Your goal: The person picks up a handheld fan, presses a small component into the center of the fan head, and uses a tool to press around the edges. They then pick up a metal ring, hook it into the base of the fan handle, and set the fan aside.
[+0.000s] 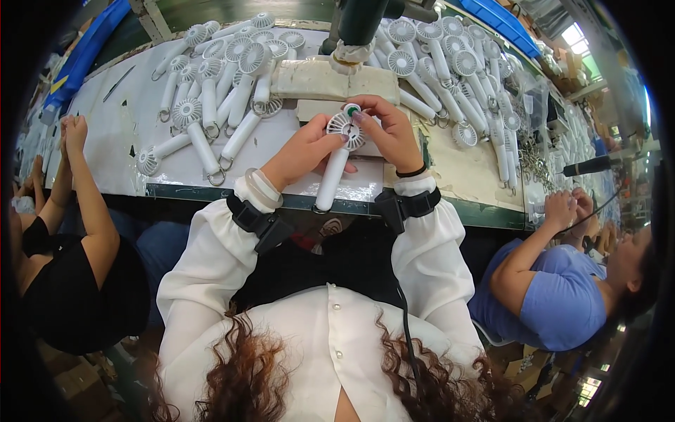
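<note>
Just in front of the machine, a white handheld fan [332,179] is held with its caged round head up and its handle pointing down toward the table's front edge. My left hand [301,152] is closed around the fan where head and handle meet. My right hand [391,132] pinches a small round white piece with a green centre [351,110] at the top of the fan's head. Whether that piece touches the cage or sits in it, I cannot tell. A thin dark line shows across the cage.
A dark green machine column [362,24] stands over a pale padded block [320,79]. White fans [209,105] are heaped left, more fans [457,63] right. Tweezers [118,83] lie far left. Seated co-workers flank me, one in black [84,295], one in blue [545,295].
</note>
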The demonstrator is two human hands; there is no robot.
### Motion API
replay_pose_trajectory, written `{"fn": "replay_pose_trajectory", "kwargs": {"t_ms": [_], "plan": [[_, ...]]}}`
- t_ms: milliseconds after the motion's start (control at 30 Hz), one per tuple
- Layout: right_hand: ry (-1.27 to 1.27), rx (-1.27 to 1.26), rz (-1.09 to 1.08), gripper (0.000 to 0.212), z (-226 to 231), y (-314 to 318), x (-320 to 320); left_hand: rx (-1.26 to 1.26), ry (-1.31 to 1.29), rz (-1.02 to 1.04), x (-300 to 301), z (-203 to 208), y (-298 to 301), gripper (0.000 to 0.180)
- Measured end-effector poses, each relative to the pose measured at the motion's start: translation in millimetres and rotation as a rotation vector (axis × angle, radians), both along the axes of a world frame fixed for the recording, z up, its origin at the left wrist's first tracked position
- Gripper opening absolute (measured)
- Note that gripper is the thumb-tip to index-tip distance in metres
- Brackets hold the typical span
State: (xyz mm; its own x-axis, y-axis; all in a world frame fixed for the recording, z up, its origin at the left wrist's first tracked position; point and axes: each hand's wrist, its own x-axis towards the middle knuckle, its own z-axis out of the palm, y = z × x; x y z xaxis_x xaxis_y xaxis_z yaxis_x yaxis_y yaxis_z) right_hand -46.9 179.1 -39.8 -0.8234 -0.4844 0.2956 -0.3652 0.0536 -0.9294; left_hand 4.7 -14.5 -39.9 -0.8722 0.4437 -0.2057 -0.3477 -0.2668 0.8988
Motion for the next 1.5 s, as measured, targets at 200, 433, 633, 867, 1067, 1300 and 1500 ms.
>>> {"fn": "replay_pose_trajectory", "kwargs": {"t_ms": [200,433,633,867,1067,1300,1500], "plan": [[0.237,0.061,-0.109,0.025,6.4,1.0,2.0,0.001,0.044,0.063,-2.2,-6.8,3.2,0.034],[0.270,0.080,-0.100,0.027,7.6,-0.7,2.9,-0.062,0.022,0.155,-4.6,-9.7,1.0,0.030],[0.410,0.070,-0.037,0.026,6.4,-2.1,0.9,-0.008,-0.012,0.156,-5.1,-10.7,0.1,0.030],[0.444,0.086,-0.104,0.023,10.8,-5.3,5.7,0.010,-0.015,0.154,-4.9,-10.3,2.0,0.028],[0.530,0.101,-0.047,0.023,10.0,-3.4,4.9,0.004,-0.024,0.121,-6.1,-10.4,1.7,0.028],[0.531,0.108,-0.118,0.020,11.7,-5.1,6.7,0.042,-0.057,0.113,-2.8,-4.1,1.4,0.027],[0.569,0.105,-0.100,0.021,14.5,-4.5,7.1,0.065,-0.071,0.125,-3.9,-6.5,-0.1,0.027]]}}
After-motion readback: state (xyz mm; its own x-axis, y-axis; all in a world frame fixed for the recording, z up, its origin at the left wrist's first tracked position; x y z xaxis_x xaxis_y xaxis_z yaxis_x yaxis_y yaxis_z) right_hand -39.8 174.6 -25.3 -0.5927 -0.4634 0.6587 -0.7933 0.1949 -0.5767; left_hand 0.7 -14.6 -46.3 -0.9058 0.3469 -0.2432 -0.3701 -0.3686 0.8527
